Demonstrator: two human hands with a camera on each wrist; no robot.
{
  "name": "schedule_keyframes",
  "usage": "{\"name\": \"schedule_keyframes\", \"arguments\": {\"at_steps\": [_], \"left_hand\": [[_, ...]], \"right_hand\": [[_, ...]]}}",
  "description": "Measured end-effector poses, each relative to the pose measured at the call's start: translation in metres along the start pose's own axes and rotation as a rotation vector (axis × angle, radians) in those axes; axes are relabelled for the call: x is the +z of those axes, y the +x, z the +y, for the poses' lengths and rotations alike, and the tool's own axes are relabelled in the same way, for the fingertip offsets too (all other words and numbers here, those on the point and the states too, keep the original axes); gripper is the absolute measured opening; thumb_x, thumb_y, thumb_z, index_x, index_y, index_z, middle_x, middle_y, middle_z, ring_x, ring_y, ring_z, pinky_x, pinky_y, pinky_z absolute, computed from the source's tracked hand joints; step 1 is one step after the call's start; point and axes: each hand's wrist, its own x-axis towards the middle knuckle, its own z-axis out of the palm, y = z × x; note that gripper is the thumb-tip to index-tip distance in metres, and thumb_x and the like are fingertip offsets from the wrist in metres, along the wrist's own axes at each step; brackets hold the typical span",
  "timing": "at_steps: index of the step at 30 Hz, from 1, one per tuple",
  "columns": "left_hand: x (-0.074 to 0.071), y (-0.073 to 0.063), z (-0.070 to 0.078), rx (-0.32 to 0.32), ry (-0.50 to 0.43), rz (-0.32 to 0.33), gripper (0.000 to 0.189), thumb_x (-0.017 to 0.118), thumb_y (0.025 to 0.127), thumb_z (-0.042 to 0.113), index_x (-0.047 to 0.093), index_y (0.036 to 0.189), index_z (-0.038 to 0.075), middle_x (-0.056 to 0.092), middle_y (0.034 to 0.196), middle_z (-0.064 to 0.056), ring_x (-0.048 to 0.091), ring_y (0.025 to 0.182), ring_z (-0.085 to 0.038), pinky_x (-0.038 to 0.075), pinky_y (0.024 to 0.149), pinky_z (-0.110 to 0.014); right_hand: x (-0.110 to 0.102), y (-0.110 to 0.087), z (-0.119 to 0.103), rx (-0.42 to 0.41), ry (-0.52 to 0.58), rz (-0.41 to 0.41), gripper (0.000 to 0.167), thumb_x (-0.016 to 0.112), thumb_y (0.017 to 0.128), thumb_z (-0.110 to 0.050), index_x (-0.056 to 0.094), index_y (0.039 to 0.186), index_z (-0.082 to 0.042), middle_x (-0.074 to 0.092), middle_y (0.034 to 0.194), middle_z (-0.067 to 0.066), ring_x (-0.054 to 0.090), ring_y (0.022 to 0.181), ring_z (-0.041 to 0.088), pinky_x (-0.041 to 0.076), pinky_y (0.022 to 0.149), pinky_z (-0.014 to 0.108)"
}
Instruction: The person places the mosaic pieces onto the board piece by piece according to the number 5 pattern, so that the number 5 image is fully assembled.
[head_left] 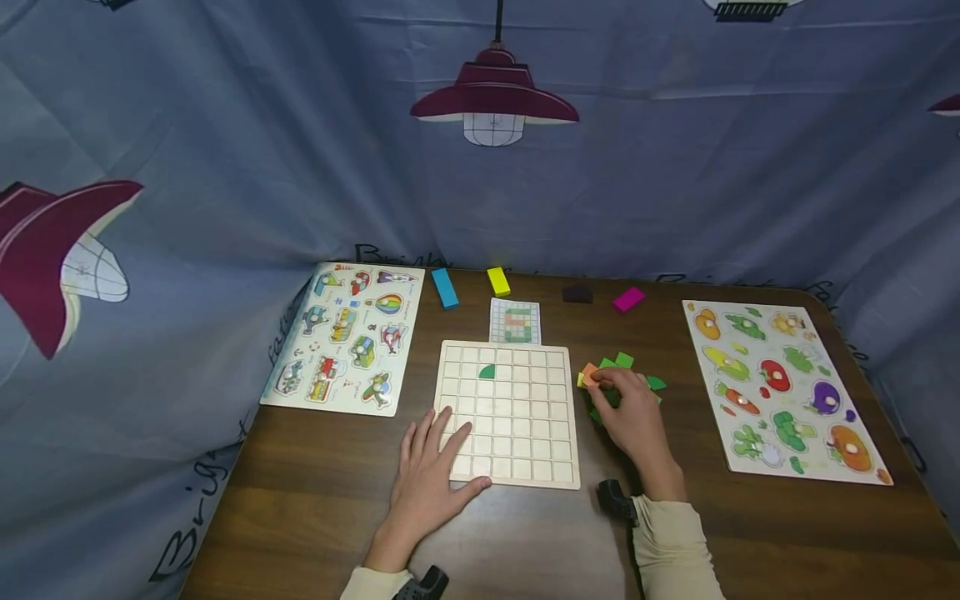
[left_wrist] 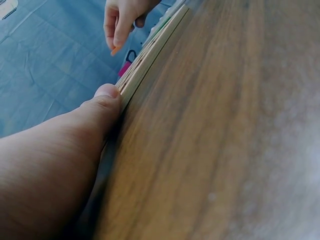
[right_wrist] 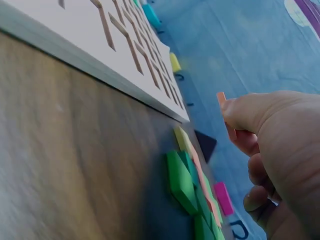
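Note:
A pale wooden grid board [head_left: 551, 425] lies on the table, with one dark green rounded piece [head_left: 487, 372] in a cell near its top. My left hand [head_left: 427, 487] rests spread at the board's lower left, fingertips on its surface; in the left wrist view the thumb [left_wrist: 107, 92] touches the board's edge. Between thumb and fingers, my right hand [head_left: 633, 417] pinches a thin orange tile [right_wrist: 231, 131], raised above the table in the right wrist view. Beneath and around that hand lies a pile of green, yellow and orange tiles [right_wrist: 181, 182], partly hidden in the head view.
A small printed pattern card [head_left: 517, 321] touches the board's top edge. Blue [head_left: 445, 288], yellow [head_left: 498, 282], black [head_left: 577, 293] and magenta [head_left: 628, 299] blocks line the back. A vehicle picture board [head_left: 352, 333] stands left, a vegetable picture board [head_left: 780, 392] right.

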Motion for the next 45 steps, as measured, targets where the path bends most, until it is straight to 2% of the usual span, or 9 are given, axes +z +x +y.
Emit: {"name": "schedule_keyframes", "arguments": {"at_steps": [3, 5, 7, 12, 17, 26, 31, 38, 45], "left_hand": [[0.001, 0.0, 0.001, -0.005, -0.008, -0.008, 0.084, 0.06, 0.085, 0.077, 0.046, 0.153, 0.031, 0.026, 0.169, -0.004, 0.015, 0.159, -0.03, 0.01, 0.127, -0.055], [0.001, 0.0, 0.001, -0.005, -0.011, -0.008, 0.084, 0.06, 0.084, 0.077, 0.046, 0.153, 0.031, 0.026, 0.169, -0.004, 0.015, 0.159, -0.03, 0.01, 0.127, -0.055], [0.001, -0.001, 0.001, -0.004, -0.011, -0.006, 0.084, 0.06, 0.084, 0.077, 0.047, 0.153, 0.03, 0.027, 0.169, -0.004, 0.016, 0.159, -0.031, 0.011, 0.127, -0.056], [-0.001, -0.001, 0.0, -0.006, -0.012, 0.001, 0.084, 0.061, 0.084, 0.076, 0.047, 0.153, 0.03, 0.027, 0.169, -0.004, 0.017, 0.158, -0.031, 0.012, 0.126, -0.056], [-0.001, -0.001, 0.001, -0.008, 0.0, 0.0, 0.084, 0.061, 0.084, 0.077, 0.047, 0.153, 0.031, 0.028, 0.168, -0.005, 0.018, 0.158, -0.031, 0.013, 0.126, -0.056], [-0.001, -0.001, -0.001, 0.004, 0.013, 0.004, 0.083, 0.06, 0.085, 0.076, 0.047, 0.152, 0.03, 0.028, 0.168, -0.005, 0.018, 0.158, -0.031, 0.013, 0.127, -0.055], [-0.003, 0.0, 0.0, 0.006, 0.01, 0.003, 0.083, 0.06, 0.085, 0.076, 0.047, 0.152, 0.03, 0.027, 0.168, -0.005, 0.018, 0.158, -0.031, 0.013, 0.127, -0.055], [-0.004, 0.001, 0.001, -0.006, 0.0, -0.018, 0.083, 0.061, 0.085, 0.075, 0.047, 0.153, 0.029, 0.027, 0.169, -0.005, 0.017, 0.158, -0.031, 0.012, 0.127, -0.055], [-0.004, 0.001, 0.002, -0.007, 0.002, -0.011, 0.083, 0.061, 0.085, 0.076, 0.047, 0.152, 0.029, 0.028, 0.168, -0.006, 0.018, 0.158, -0.032, 0.013, 0.127, -0.055]], "right_hand": [[0.004, -0.002, -0.004, -0.018, 0.005, -0.026, 0.024, 0.076, 0.091, -0.011, 0.072, 0.113, -0.001, 0.072, 0.113, 0.019, 0.064, 0.108, 0.038, 0.049, 0.102, 0.058], [0.007, -0.003, -0.007, -0.031, 0.0, -0.04, 0.025, 0.077, 0.091, -0.013, 0.072, 0.113, -0.002, 0.073, 0.113, 0.017, 0.064, 0.112, 0.038, 0.048, 0.105, 0.058], [0.011, -0.003, -0.013, -0.047, -0.006, -0.056, 0.024, 0.077, 0.09, -0.013, 0.073, 0.112, -0.003, 0.074, 0.111, 0.016, 0.064, 0.111, 0.037, 0.048, 0.103, 0.058], [0.022, 0.0, -0.04, -0.118, 0.011, -0.108, 0.019, 0.076, 0.092, -0.02, 0.075, 0.109, -0.01, 0.074, 0.109, 0.01, 0.066, 0.103, 0.03, 0.054, 0.087, 0.05], [0.04, 0.008, -0.067, -0.18, 0.019, -0.208, 0.015, 0.075, 0.094, -0.026, 0.075, 0.105, -0.016, 0.074, 0.113, 0.003, 0.066, 0.105, 0.024, 0.057, 0.088, 0.043], [0.073, 0.022, -0.098, -0.294, -0.029, -0.332, 0.012, 0.071, 0.097, -0.022, 0.076, 0.108, -0.02, 0.072, 0.114, -0.003, 0.065, 0.106, 0.02, 0.056, 0.094, 0.038], [0.08, 0.023, -0.106, -0.351, -0.084, -0.298, 0.01, 0.072, 0.096, -0.019, 0.077, 0.104, -0.018, 0.073, 0.11, -0.001, 0.067, 0.104, 0.021, 0.055, 0.097, 0.04], [0.082, 0.021, -0.107, -0.374, -0.139, -0.257, 0.014, 0.074, 0.095, -0.024, 0.08, 0.106, -0.018, 0.074, 0.108, -0.004, 0.064, 0.093, 0.018, 0.056, 0.083, 0.035], [0.08, 0.02, -0.105, -0.407, -0.153, -0.261, 0.016, 0.075, 0.094, -0.025, 0.081, 0.108, -0.019, 0.076, 0.111, -0.005, 0.066, 0.097, 0.018, 0.056, 0.087, 0.036]]}}
